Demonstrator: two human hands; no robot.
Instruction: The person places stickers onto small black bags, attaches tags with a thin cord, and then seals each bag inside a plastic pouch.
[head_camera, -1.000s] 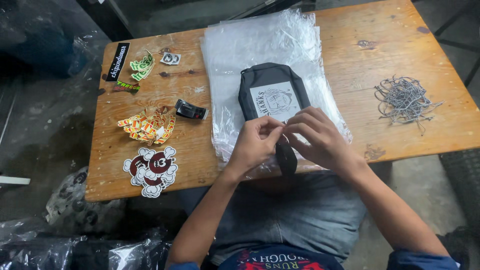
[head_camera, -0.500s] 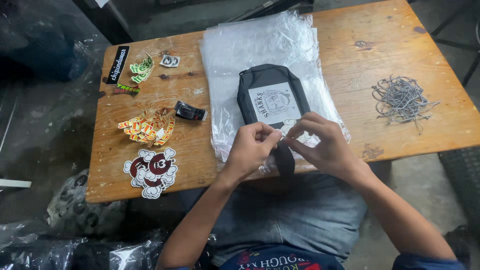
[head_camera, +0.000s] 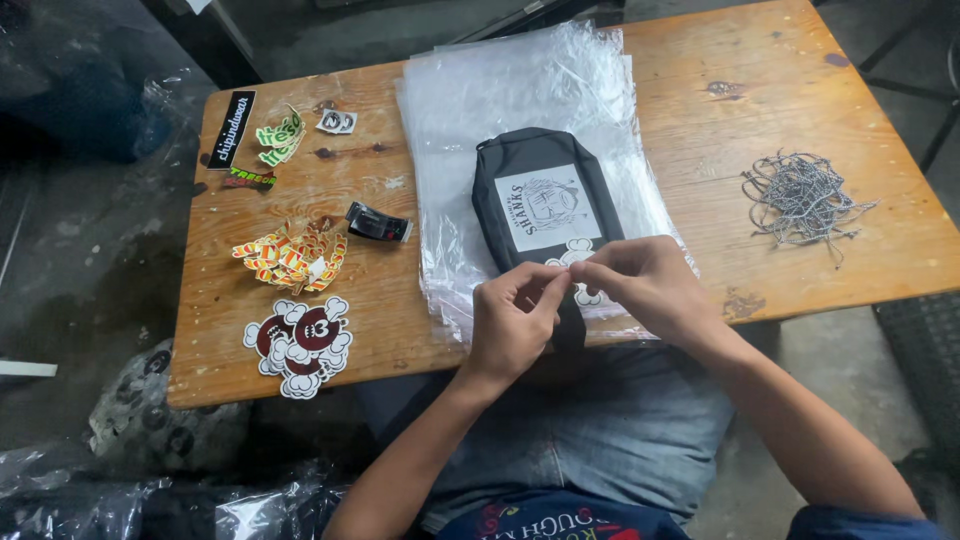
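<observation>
Head view, looking down on a wooden table (head_camera: 780, 120). Both forearms reach up from the lap, bent in toward each other at the near table edge.

Left hand (head_camera: 512, 322): back up, fingers curled, thumb and forefinger pressed together in a pinch at the lower end of the pouch (head_camera: 545, 205). Too small to tell what it pinches.

Right hand (head_camera: 645, 285): knuckles up, fingers curled, tips meeting the left hand's pinch. Fingertips of both hands touch, over a white sticker (head_camera: 577, 250) at the pouch's near end.

Pouch: black, white square label on top, lying lengthwise on a stack of clear plastic bags (head_camera: 520, 90) at the table's middle; its near end hidden under the hands.

Left of the bags: small black clip (head_camera: 378, 222), orange sticker pile (head_camera: 292, 258), red-and-white sticker pile (head_camera: 298, 342), a few loose stickers (head_camera: 275, 138) at the far corner. Right, well apart: tangle of grey strings (head_camera: 800, 195).
</observation>
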